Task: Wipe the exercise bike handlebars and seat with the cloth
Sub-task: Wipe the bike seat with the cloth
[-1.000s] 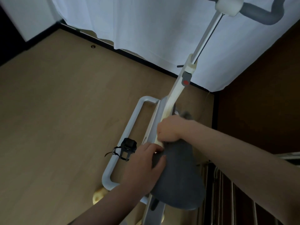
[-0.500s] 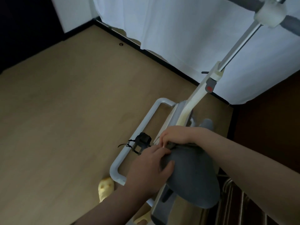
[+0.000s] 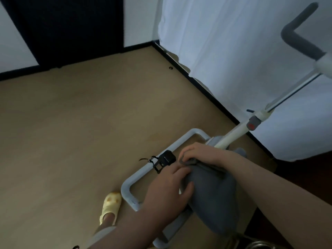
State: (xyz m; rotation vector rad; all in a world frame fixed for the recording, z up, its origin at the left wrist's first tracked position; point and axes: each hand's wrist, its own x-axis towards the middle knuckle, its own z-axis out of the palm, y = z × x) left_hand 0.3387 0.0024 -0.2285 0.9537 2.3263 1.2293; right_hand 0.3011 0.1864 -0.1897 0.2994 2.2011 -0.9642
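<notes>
Both hands have stayed on the nose of the saddle since the earlier frames, while the view has swung left, so the bike now sits lower right in the frame and a dark doorway has come into the upper left.

Nearest, at the bottom centre, the left hand [image 3: 170, 187] lies on the left side of the grey bike seat [image 3: 213, 200], fingers loosely spread with the thumb set against the seat's flank, holding nothing. Just above it the right hand [image 3: 195, 153] rests on the seat's narrow front end, fingers curled down and pinching a grey cloth [image 3: 190, 161] against it; cloth and seat are nearly the same colour, so the cloth's edges are hard to tell. The right forearm runs off toward the lower right corner.

Left of the hands, a black pedal [image 3: 165, 161] with a strap hangs over the pale frame base [image 3: 129, 186] on the wooden floor [image 3: 71, 141]. A foot in a yellow slipper [image 3: 110, 205] stands just beside the base's near corner.

Farther off, the white stem [image 3: 231, 135] with a red knob [image 3: 251, 125] rises to the grey handlebar [image 3: 298, 40] at the upper right, in front of a white curtain [image 3: 224, 51]
</notes>
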